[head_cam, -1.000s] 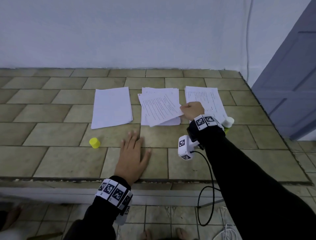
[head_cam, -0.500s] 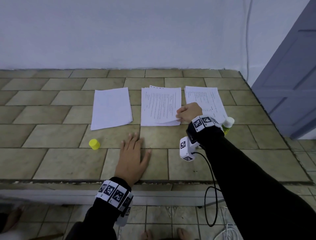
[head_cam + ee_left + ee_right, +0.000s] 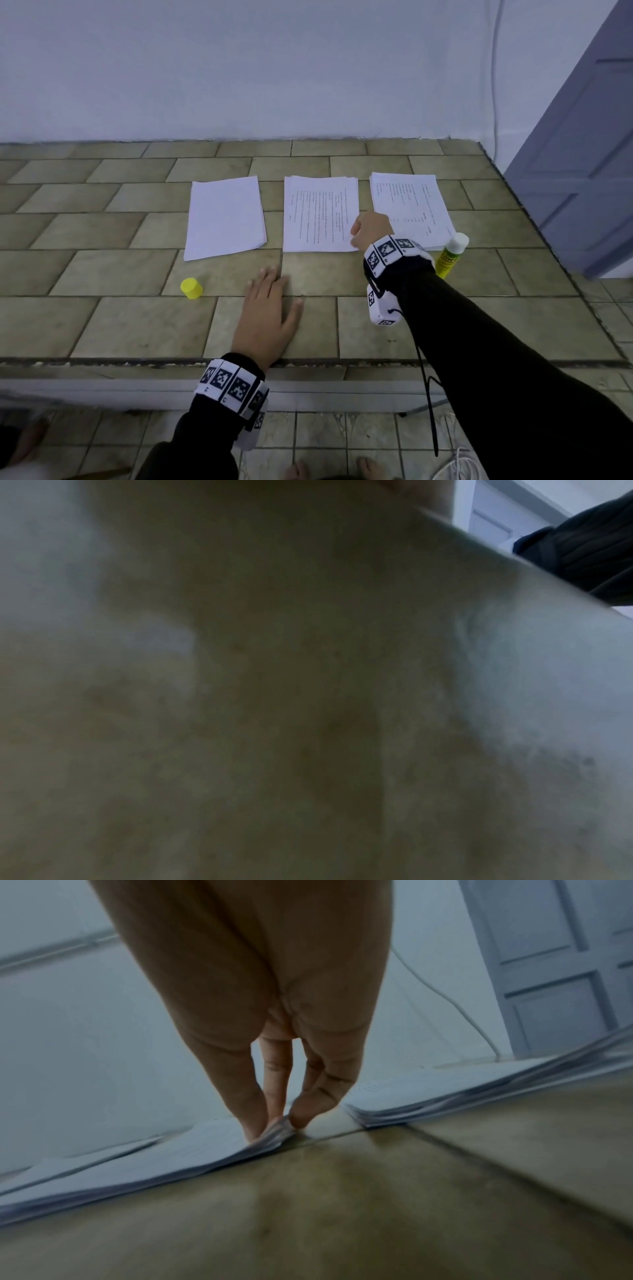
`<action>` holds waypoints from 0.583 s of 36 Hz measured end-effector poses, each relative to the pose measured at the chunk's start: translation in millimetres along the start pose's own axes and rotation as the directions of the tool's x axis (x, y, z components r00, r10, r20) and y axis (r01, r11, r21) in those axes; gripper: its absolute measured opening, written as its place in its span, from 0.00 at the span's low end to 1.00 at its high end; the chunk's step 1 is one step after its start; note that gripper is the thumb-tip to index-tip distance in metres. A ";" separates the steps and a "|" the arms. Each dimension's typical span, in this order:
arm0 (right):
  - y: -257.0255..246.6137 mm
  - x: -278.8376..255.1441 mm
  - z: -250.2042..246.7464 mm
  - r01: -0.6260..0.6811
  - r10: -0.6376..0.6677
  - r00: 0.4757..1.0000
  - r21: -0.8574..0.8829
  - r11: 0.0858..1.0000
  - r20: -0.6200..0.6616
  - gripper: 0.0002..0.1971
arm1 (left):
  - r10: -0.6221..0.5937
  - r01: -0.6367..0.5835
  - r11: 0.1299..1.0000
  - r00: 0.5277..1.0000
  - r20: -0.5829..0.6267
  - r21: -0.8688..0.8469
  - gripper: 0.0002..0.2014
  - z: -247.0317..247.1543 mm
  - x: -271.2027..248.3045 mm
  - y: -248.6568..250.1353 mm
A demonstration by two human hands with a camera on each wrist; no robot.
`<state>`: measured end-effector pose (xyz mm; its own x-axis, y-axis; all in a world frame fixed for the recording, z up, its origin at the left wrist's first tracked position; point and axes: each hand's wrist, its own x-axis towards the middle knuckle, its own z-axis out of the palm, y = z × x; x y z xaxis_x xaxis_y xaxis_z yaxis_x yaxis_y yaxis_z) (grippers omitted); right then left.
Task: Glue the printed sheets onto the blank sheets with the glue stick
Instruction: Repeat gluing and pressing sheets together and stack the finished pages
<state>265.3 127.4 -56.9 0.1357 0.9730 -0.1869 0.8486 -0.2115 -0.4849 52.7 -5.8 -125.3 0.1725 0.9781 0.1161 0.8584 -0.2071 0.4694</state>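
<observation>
Three paper stacks lie side by side on the tiled counter: blank sheets [image 3: 226, 216] at the left, a middle stack of printed sheets [image 3: 318, 214] and a right stack of printed sheets [image 3: 409, 202]. My right hand [image 3: 370, 229] is at the near right corner of the middle stack. In the right wrist view its fingertips [image 3: 274, 1123] pinch the raised corner of that middle stack [image 3: 192, 1153]. My left hand [image 3: 270, 308] lies flat on the counter, fingers spread, holding nothing. The uncapped glue stick [image 3: 450, 255] stands right of my right wrist. Its yellow cap [image 3: 191, 288] sits left of my left hand.
The counter [image 3: 102, 329] ends at a front edge just behind my left wrist and at a right edge beside a grey-blue door [image 3: 582, 154]. A white wall runs along the back. A black cable [image 3: 426, 387] hangs from my right wrist. The left wrist view is blurred.
My right hand has laid the skewed printed sheet down and squared it onto the middle stack, moving slightly toward me. My left hand has stayed flat in place.
</observation>
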 end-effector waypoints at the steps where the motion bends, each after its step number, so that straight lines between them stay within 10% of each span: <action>1: 0.1 -1.4 0.8 0.008 -0.008 1.000 -0.025 1.000 0.002 0.13 | -0.001 0.001 1.000 1.000 -0.001 -0.009 0.38 -0.6 0.3 0.2; 9: 6.6 -25.6 -11.8 0.133 -0.136 0.987 -0.042 0.990 -0.080 0.13 | -0.087 0.103 0.975 0.993 0.085 -0.199 0.26 -21.6 5.2 3.9; 16: 27.7 -68.5 -52.0 0.408 -0.340 0.833 0.069 0.910 -0.437 0.12 | -0.067 0.061 0.947 0.998 -0.008 -0.315 0.16 -81.9 21.8 28.5; 21: 58.9 -80.0 -67.4 0.316 -0.254 0.761 -0.001 0.949 -0.597 0.21 | -0.103 0.081 0.971 0.991 -0.088 -0.223 0.20 -124.4 53.5 27.7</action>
<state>338.9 43.4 -12.9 0.1931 0.8498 0.4905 0.8485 0.1064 -0.5183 25.6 38.5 2.8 0.0397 0.9888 0.1439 0.7400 -0.1258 0.6607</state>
